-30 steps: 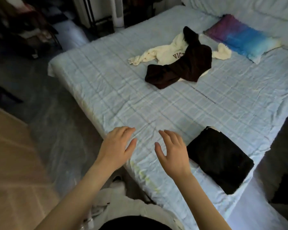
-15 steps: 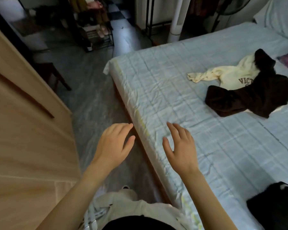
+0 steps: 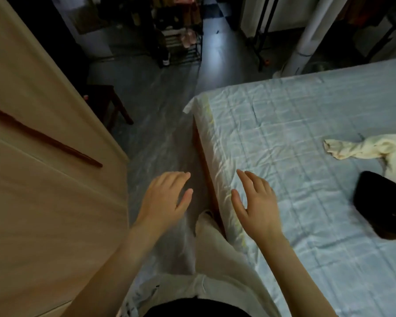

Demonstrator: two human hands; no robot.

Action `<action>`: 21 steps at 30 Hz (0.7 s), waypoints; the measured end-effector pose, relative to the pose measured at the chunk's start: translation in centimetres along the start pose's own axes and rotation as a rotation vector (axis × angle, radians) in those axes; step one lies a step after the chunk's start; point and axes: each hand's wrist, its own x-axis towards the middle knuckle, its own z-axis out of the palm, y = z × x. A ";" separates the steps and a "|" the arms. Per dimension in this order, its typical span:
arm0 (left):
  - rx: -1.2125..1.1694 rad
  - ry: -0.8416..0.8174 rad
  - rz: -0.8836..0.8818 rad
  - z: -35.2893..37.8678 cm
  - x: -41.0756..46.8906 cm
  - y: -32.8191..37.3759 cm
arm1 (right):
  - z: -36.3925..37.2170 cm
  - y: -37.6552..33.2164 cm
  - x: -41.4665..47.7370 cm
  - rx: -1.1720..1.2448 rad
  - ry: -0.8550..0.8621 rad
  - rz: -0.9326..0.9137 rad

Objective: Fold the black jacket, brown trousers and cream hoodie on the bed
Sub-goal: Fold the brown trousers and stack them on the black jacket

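Note:
The cream hoodie [image 3: 373, 148] lies crumpled at the right edge of the view on the bed [image 3: 284, 133], one sleeve stretched left. Below it, the dark brown trousers [image 3: 382, 204] lie bunched, partly cut off by the frame. The folded black jacket is out of view. My left hand [image 3: 165, 197] hovers over the floor beside the bed, fingers straight and empty. Over the bed's near edge my right hand [image 3: 255, 202] is held the same way, holding nothing, well left of the clothes.
A light wooden wardrobe [image 3: 44, 179] with a dark handle stands close on the left. A narrow strip of grey floor [image 3: 160, 133] runs between it and the bed. A dark stool [image 3: 108, 104], a shoe rack [image 3: 181, 42] and a white pole [image 3: 306, 37] stand farther back.
The view has swung left along the bed. The folded black jacket has left the frame and the hoodie and trousers have slid to the right edge. Both hands stay open and empty.

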 end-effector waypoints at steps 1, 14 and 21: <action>0.005 0.001 -0.011 0.0 1.9 -0.8 | 0.4 0.1 2.6 0.013 -0.012 -0.007; 0.020 0.123 -0.144 -3.7 29.2 -12.5 | 0.7 -2.2 35.5 0.054 -0.023 -0.151; 0.044 -0.115 -0.098 -2.9 41.9 -23.5 | 7.4 -4.7 47.7 0.003 -0.065 0.002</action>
